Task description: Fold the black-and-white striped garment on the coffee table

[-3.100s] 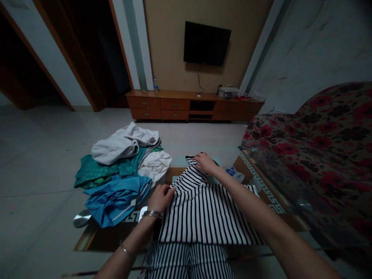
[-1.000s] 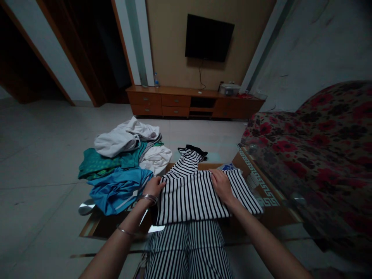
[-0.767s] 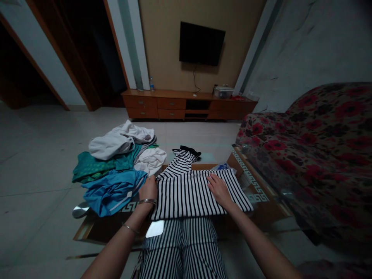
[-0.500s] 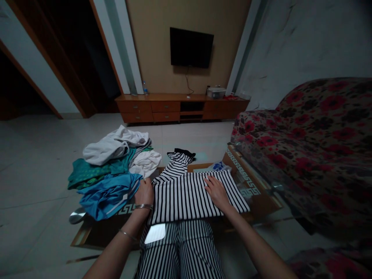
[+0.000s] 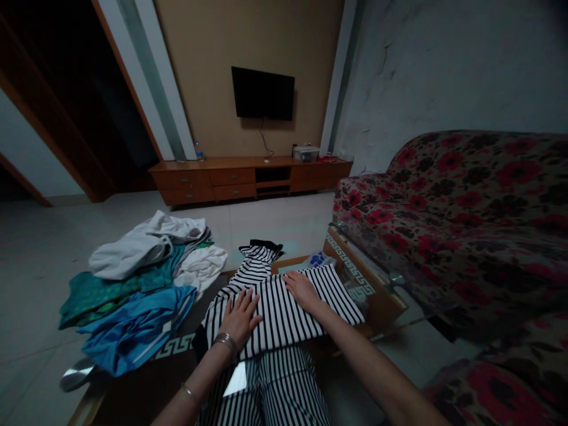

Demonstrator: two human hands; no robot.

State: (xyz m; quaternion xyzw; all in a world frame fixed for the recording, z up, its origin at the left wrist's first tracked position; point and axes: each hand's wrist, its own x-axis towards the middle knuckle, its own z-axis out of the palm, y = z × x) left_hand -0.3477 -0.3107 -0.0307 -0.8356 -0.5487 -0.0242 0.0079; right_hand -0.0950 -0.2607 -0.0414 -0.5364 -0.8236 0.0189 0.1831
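A black-and-white striped garment (image 5: 284, 316) lies folded on the glass-topped table in front of me, its stripes running lengthwise away from me. One striped sleeve-like part (image 5: 256, 266) with a black end sticks out beyond its far edge. My left hand (image 5: 239, 316) rests flat on the left part of the cloth, fingers spread. Farther right, my right hand (image 5: 302, 290) lies palm down near the cloth's far edge, fingers stretched out. A dark edge of the garment shows at the left, by my left wrist.
Left of the garment is a heap of clothes: a blue piece (image 5: 133, 325), a green one (image 5: 119, 290) and white ones (image 5: 128, 255). A flowered sofa (image 5: 444, 195) stands at right. Beyond are a wooden TV cabinet (image 5: 231, 177) and a wall-mounted television (image 5: 263, 93).
My left hand has gone from gripping the garment's left edge to lying flat on top of it. My right hand has slid a little left over the cloth. The view has turned right.
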